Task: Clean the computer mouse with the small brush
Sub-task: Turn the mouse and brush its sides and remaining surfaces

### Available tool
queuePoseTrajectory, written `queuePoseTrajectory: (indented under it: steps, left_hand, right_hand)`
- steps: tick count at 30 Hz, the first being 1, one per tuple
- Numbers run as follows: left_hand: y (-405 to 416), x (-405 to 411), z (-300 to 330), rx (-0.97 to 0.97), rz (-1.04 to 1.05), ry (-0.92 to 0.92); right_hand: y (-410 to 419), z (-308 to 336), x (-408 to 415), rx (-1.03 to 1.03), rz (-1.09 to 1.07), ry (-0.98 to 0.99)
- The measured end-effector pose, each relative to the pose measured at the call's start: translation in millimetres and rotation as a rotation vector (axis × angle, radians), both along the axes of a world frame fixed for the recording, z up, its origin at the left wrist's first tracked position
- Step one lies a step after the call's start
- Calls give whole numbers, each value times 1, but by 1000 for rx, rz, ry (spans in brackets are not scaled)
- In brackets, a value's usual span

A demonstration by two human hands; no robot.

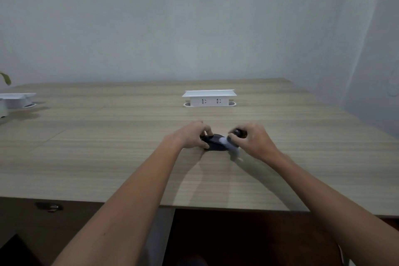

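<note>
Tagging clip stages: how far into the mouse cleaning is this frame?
Mid-job. Done: the brush is picked up and the mouse sits on the desk. In hand: the left hand pins the mouse on its left side; the right hand grips the dark handle of the small brush, pale bristles blurred at the mouse's right side. Left: how much is brushed can't be told; brush not yet put down.

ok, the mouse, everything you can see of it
The computer mouse is black, low and domed, looks like smooth plastic. It sits flat on the wooden desk. The left hand grips its left side, fingers over the top. The right hand holds the small brush, its blurred pale bristles against the mouse's right side. Buttons, wheel, any cable: not discernible.
</note>
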State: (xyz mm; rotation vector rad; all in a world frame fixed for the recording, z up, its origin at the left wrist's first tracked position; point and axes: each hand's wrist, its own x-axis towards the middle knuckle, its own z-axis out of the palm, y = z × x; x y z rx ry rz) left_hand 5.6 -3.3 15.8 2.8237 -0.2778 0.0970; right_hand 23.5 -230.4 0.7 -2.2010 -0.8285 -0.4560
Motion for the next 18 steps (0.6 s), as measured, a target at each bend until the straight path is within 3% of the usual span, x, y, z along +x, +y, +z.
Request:
queuePoseTrajectory:
  steps: [3, 6, 8, 12, 15, 18]
  left_hand:
    - [0, -1, -1, -5, 8, -3]
    - [0, -1, -2, -6, 15, -10]
    - [-1, -2, -3, -10, 24, -18]
    - [0, -3, -7, -68, 54, -4]
    - [0, -4, -8, -89, 68, -13]
    - [-2, -6, -8, -112, 85, -20]
  right_hand:
    - [-3, 0, 4, -9, -56, -39]
    - [2, 5, -4, 61, 17, -16]
    - [3, 2, -3, -1, 30, 18]
    - [-3, 0, 6, 15, -79, 31]
    - [1, 6, -2, 98, 2, 80]
    - [6, 1, -1, 22, 15, 102]
